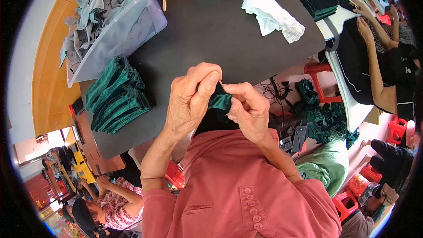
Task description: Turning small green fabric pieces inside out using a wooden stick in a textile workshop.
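Between my two hands, close in front of my chest, is a small piece of dark green velvet fabric (220, 102). My left hand (192, 94) pinches its upper left part between thumb and fingers. With thumb and forefinger my right hand (247, 105) grips its right edge. Part of the piece is hidden behind the fingers. On the table to the left lies a folded stack of green velvet pieces (116, 97), apart from my hands.
A clear plastic bin (128, 28) of grey-green cloth scraps stands at the table's left. A crumpled white cloth (273, 15) lies far right on the dark table (194, 31). Beyond the right edge are a red stool (320, 79), cables, green fabric heaps (326, 117) and other people working.
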Available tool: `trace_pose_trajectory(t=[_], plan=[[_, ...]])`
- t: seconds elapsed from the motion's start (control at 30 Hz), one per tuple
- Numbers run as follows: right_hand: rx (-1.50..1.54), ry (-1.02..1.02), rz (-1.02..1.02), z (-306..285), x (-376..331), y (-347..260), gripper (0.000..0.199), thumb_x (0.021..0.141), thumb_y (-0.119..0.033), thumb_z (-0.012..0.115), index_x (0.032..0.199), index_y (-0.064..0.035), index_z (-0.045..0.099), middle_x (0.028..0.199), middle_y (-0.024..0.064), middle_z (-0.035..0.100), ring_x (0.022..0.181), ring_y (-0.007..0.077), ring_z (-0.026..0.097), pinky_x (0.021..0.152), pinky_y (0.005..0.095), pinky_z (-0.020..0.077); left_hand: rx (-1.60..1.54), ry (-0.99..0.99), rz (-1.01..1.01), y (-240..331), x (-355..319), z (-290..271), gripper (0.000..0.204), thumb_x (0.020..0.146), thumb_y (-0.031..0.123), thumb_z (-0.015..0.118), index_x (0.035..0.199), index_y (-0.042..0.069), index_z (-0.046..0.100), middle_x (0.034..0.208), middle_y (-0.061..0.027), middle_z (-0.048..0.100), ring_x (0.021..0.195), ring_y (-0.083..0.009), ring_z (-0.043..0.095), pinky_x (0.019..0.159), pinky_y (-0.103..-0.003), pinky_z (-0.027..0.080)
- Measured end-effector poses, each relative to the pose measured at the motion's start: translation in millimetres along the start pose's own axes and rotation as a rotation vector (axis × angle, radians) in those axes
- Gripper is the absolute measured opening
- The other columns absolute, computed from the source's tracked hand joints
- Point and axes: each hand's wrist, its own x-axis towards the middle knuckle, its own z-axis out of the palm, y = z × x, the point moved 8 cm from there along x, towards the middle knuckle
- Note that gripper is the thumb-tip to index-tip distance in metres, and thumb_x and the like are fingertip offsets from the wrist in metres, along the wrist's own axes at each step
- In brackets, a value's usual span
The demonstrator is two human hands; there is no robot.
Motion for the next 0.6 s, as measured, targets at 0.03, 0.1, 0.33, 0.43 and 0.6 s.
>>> trace_pose_trajectory(t=[0.03,0.1,0.33,0.43,0.6], plan=[[-0.147,0.009,-0.073,0.6,-1.2,-3.3,0.027,0.094,-0.02,0.054,0.114,-0.002,0.053,0.069,0.0002,0.054,0.055,0.0028,0.044,0.046,0.0161,0.0329,0.059,-0.023,0.034,3.2,0.8,0.1,0.016,0.09,0.016,0.055,0.086,0.001,0.055,0.062,-0.0051,0.043,0.055,-0.0122,0.038,0.053,-0.028,0.036],[-0.14,-0.026,-0.058,3.5,-3.3,4.4,0.025,0.094,-0.018,0.054,0.114,-0.0025,0.053,0.068,-0.0003,0.053,0.055,0.0028,0.044,0.046,0.0165,0.0327,0.124,-0.142,0.019,-4.5,5.9,-1.4,0.022,0.091,0.021,0.051,0.083,0.001,0.055,0.06,-0.0068,0.043,0.055,-0.0127,0.038,0.053,-0.028,0.036],[0.598,-0.151,0.28,18.5,-16.1,29.6,0.03,0.092,-0.026,0.056,0.112,-0.0051,0.052,0.079,-0.0022,0.052,0.049,0.0018,0.032,0.041,0.0177,0.0211,-0.413,-0.175,-0.262,-23.4,2.9,-9.3,0.039,0.094,0.035,0.043,0.084,0.0,0.055,0.063,-0.0018,0.05,0.06,-0.0115,0.045,0.062,-0.025,0.039],[0.496,-0.119,0.266,16.5,-19.7,30.2,0.028,0.092,-0.026,0.056,0.112,-0.0056,0.052,0.077,-0.0021,0.052,0.049,0.0016,0.031,0.041,0.0174,0.0207,-0.034,-0.266,-0.209,-4.8,-16.6,-11.1,0.021,0.086,0.02,0.055,0.099,0.004,0.057,0.076,0.0012,0.049,0.071,-0.006,0.045,0.067,-0.021,0.038],[0.432,-0.117,0.211,24.8,-24.1,24.4,0.025,0.094,-0.021,0.052,0.114,-0.0072,0.05,0.075,-0.0043,0.049,0.048,0.001,0.028,0.041,0.0174,0.0208,0.013,-0.111,-0.026,10.2,-34.5,-13.4,0.018,0.081,0.009,0.063,0.097,0.004,0.057,0.062,-0.0019,0.039,0.059,-0.0094,0.04,0.054,-0.026,0.036]])
